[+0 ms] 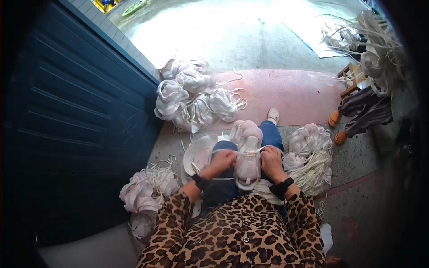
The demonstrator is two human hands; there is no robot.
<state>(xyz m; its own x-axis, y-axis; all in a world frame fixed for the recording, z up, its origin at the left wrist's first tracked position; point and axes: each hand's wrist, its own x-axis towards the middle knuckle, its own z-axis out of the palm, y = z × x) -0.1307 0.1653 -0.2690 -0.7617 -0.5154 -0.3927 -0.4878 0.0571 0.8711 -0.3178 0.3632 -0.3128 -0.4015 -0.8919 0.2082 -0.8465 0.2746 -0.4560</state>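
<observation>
Pinching white lace [253, 152] | hands [225, 159] [271, 161] curled, either side of pale shoe [247, 169] | forearms [191, 190] angled inward

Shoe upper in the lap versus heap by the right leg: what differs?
The shoe upper lies between left hand and right hand; the heap sits untouched. A lace crosses above the shoe upper; the heap's laces trail in a thick bunch. Both look pale.

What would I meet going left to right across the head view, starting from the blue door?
Dark blue door, left hand, pale shoe, right hand, pale bundle with loose laces, orange shoes.
</observation>
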